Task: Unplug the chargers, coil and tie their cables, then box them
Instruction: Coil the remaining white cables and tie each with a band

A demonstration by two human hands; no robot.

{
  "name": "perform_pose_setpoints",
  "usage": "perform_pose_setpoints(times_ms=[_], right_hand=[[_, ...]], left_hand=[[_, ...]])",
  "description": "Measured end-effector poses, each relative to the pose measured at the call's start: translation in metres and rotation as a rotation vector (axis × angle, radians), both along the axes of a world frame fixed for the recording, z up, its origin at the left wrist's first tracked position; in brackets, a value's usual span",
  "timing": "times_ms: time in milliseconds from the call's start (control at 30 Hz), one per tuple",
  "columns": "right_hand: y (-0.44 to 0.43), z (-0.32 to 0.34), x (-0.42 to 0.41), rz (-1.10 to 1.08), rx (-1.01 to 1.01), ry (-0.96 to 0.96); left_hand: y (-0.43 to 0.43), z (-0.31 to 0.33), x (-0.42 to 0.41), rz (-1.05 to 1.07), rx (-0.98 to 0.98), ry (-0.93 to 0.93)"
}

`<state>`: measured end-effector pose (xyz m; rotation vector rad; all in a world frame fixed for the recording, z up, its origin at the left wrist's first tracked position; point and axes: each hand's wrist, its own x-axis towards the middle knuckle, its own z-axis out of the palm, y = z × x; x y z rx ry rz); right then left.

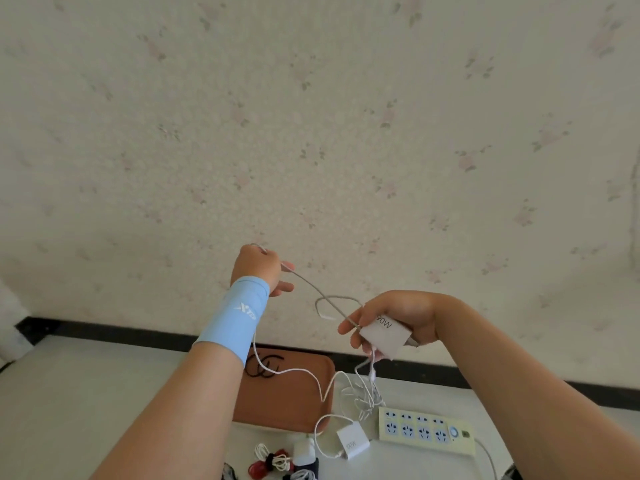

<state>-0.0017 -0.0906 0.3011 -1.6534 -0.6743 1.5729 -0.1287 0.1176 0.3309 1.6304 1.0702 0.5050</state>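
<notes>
Head view, looking at the wall with the counter (86, 393) low in the picture. The person's right hand (394, 317) is lifted well above the counter, its fingers (348, 329) wrapped round a white charger (384, 336), so the brick serves as the fixed end. The left hand (258, 268), with a blue sleeve (235, 317) on its wrist, is raised higher and further left. Its fingers are curled round the cable (311, 285), which passes through the fist and runs down to the right hand with a small loop midway. I take it the cord is being held out between the hands to straighten it before coiling. From the left hand a white strand drops behind the wrist and crosses the brown tray (298, 403) to a loose tangle (362, 393) by the power strip (426, 427).

No plug sits in the strip's sockets that I can see. A second charger (352, 444) lies on the counter just left of the strip, its cord uncoiled. Black ties (263, 368) wait on the tray, within easy reach. Tied bundles (273, 459) lie at the near edge, so the work looks partly done. No box is visible.
</notes>
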Motion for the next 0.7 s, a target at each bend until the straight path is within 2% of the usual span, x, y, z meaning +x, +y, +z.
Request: perform_pose_setpoints(times_ms=[100, 167, 267, 333, 367, 433, 500, 533, 600, 700], right_hand=[[-0.003, 0.004, 0.004, 0.019, -0.018, -0.032], [-0.005, 0.007, 0.004, 0.027, -0.021, -0.052], [-0.007, 0.006, 0.003, 0.013, 0.002, -0.034], [-0.007, 0.007, 0.003, -0.013, 0.045, -0.036], [-0.006, 0.008, 0.002, -0.033, 0.07, -0.027], [-0.005, 0.012, 0.001, -0.068, 0.115, -0.019], [-0.004, 0.015, 0.001, -0.109, 0.162, -0.024], [-0.003, 0.016, 0.001, -0.126, 0.189, -0.006], [-0.002, 0.017, 0.001, -0.144, 0.238, 0.053], [-0.004, 0.018, 0.001, -0.124, 0.268, 0.098]], left_hand=[[0.006, 0.001, 0.003, 0.053, -0.05, -0.017], [0.009, 0.001, 0.003, 0.018, -0.013, 0.089], [0.007, 0.0, -0.007, -0.08, 0.14, 0.509], [0.003, -0.001, -0.011, -0.105, 0.394, 0.794], [0.0, -0.001, -0.009, -0.113, 0.528, 0.825], [-0.011, 0.001, -0.001, -0.257, 0.677, 0.633], [-0.028, 0.006, 0.004, -0.558, 0.564, 0.348], [-0.038, 0.006, 0.006, -0.688, 0.471, 0.305], [-0.049, 0.0, 0.008, -0.828, 0.418, 0.356], [-0.046, -0.008, 0.011, -0.744, 0.543, 0.356]])
